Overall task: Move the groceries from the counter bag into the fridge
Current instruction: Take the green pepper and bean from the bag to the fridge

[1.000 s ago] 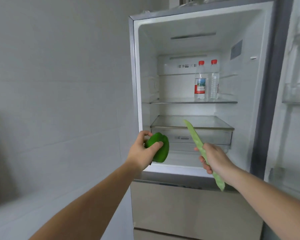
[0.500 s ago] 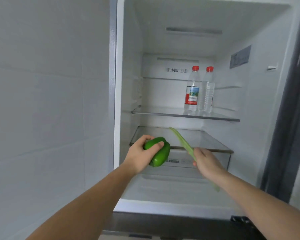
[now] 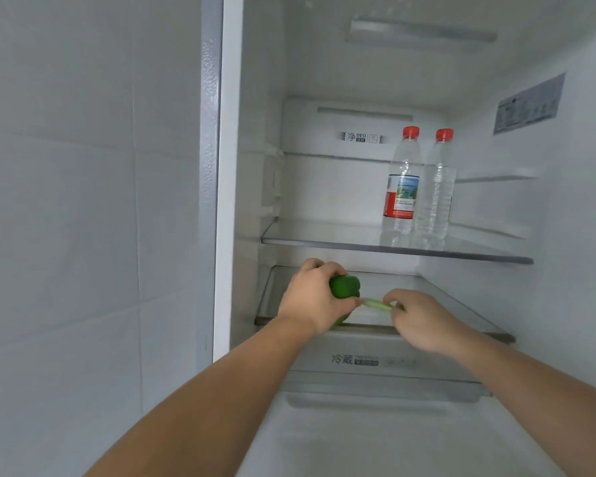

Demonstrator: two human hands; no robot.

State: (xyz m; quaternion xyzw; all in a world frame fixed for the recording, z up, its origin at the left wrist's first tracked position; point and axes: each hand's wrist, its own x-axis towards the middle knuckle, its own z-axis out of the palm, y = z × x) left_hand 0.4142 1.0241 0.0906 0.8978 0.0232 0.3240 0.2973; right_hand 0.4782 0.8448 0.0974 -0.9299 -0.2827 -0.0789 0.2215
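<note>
The fridge [image 3: 227, 166] stands open in front of me. My left hand [image 3: 312, 297] grips a dark green bell pepper [image 3: 345, 286] over the left part of the lower glass shelf [image 3: 458, 304]. My right hand [image 3: 424, 321] holds a long pale green vegetable [image 3: 377, 303], which lies low and sideways just above that shelf, its tip against the pepper. Most of the vegetable is hidden behind my right hand.
Two clear water bottles with red caps [image 3: 401, 184] [image 3: 436, 187] stand on the upper glass shelf [image 3: 324, 241] at the right. A crisper drawer [image 3: 375, 363] sits under the lower shelf. A white tiled wall [image 3: 83, 201] runs along the left.
I have come closer to the fridge. Both hands have reached in over the lower shelf. The long vegetable has swung from upright to lying nearly flat.
</note>
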